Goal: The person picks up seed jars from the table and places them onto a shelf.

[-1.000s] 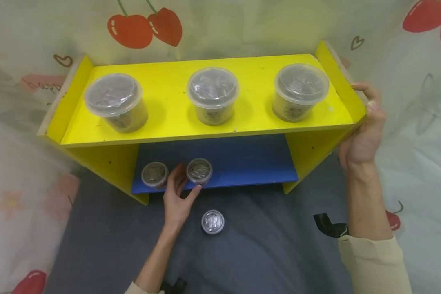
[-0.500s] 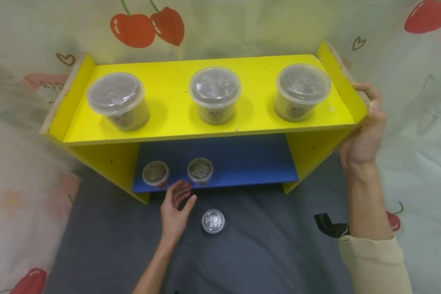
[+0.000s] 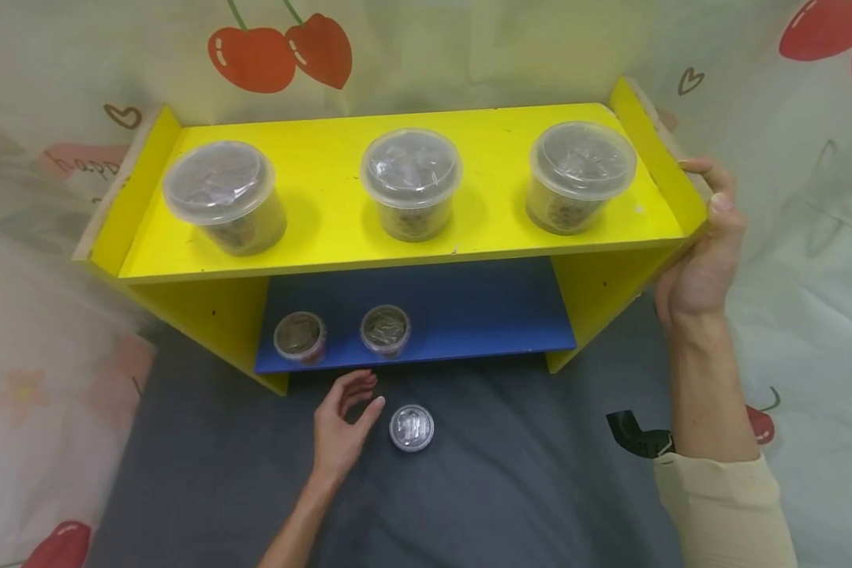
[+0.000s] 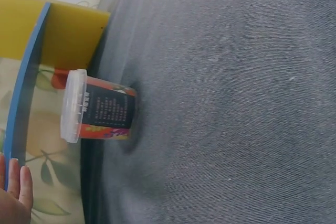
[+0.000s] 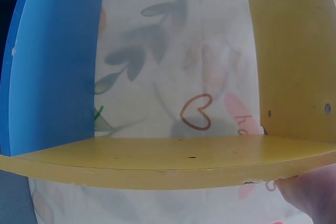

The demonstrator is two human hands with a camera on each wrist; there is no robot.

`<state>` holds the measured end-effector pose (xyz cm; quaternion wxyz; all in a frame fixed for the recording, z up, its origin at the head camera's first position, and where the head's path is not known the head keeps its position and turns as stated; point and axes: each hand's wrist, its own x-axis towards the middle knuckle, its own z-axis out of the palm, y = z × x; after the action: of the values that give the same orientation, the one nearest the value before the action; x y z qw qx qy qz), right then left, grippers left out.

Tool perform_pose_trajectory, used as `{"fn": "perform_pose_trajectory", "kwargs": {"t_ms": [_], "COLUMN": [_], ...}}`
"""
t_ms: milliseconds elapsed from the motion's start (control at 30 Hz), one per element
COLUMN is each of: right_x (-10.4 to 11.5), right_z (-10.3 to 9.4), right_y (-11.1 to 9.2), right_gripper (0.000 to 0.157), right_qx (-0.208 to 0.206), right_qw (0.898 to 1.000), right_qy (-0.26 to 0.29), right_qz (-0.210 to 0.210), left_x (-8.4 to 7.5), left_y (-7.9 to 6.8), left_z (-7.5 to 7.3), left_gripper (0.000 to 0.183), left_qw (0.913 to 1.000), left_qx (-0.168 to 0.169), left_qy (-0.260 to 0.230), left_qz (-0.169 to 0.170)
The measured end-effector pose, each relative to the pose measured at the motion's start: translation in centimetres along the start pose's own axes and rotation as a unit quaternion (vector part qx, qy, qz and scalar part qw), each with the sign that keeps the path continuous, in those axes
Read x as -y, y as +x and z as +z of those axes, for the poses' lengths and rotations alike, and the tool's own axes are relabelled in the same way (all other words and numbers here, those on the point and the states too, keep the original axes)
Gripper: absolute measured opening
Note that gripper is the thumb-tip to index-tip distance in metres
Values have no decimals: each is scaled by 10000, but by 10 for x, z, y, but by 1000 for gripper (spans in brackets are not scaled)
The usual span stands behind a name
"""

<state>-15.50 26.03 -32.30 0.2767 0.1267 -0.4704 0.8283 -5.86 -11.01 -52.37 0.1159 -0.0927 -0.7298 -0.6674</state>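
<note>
My left hand (image 3: 342,430) is just in front of the blue lower shelf (image 3: 490,308), holding nothing. Its fingers are loosely bent, with the thumb apart, beside a small lidded cup (image 3: 412,428) on the dark cloth. In the left wrist view that cup (image 4: 107,108) stands upright, with a printed dark and orange label. Two similar lidded cups, a left one (image 3: 300,335) and a middle one (image 3: 386,330), sit on the blue board. My right hand (image 3: 706,256) grips the right side panel of the yellow shelf unit (image 3: 326,197); its thumb and fingers are around the edge.
Three larger clear lidded tubs stand on the yellow top board: a left tub (image 3: 226,197), a centre tub (image 3: 413,183) and a right tub (image 3: 578,177). Raised side panels bound that board. A cherry-patterned curtain (image 3: 525,55) hangs behind, and dark grey cloth (image 3: 511,473) covers the floor.
My left hand has let go of the middle cup on the blue board and drawn back toward me, nearer the cup on the cloth. The right hand has kept its hold.
</note>
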Motion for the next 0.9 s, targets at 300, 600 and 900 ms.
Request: {"fn": "perform_pose_trajectory", "kwargs": {"t_ms": [300,600,900], "right_x": [1,1,2], "right_z": [0,1,0], "right_y": [0,0,0], "right_gripper": [44,47,47], "right_qx": [-2,-72,-36], "right_qw": [9999,9999,9997], "right_qy": [129,83,188], "right_qz": [43,72,173], "left_x": [6,15,27], "left_y": [-8,-16,-22], "left_z": [1,2,4], "left_gripper": [43,53,58], "left_qw": [9981,9954,9939], "left_qx": [514,844,998], "left_qy": [315,455,342], "left_qz": [-99,-60,-330]}}
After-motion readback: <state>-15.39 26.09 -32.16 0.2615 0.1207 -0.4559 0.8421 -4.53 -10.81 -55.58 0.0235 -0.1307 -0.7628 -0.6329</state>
